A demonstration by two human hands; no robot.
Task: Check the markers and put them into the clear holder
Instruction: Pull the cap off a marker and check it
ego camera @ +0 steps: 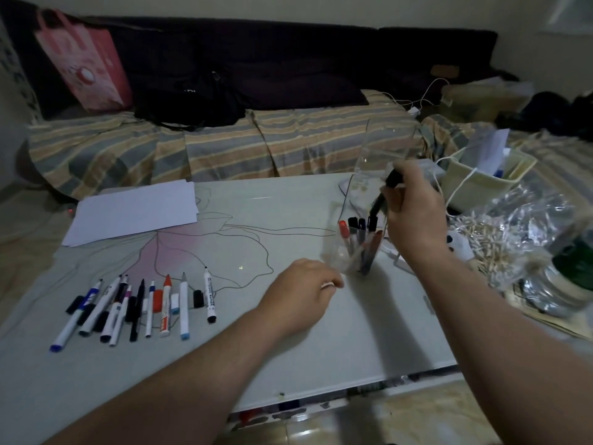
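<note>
At the left of the worktop [288, 332], a row of markers [134, 303] is seen lying side by side, roughly 10 in all, several uncapped, with loose caps [198, 298] lying among them; these are judged still to be checked and stowed. Behind them, sheets of paper [134, 210] are laid flat. Nearer the middle, the left hand [301, 290] is rested low on the worktop just beside the base of the holder [353, 252]; its fingers are curled, and something small and pale seems to be pinched at the fingertips, though what it is cannot be told. The clear holder is stood on the worktop right of centre, appearing tilted, and about 5 markers are already held in it, a red cap and black caps showing at the top. Above it, a black marker [382, 200] is pinched in the right hand [414, 213], fingers curled round its upper end, its lower end pointed into the holder's mouth. The task is judged about a third done. At the far right, a crinkled plastic bag [513, 239] is seen.
</note>
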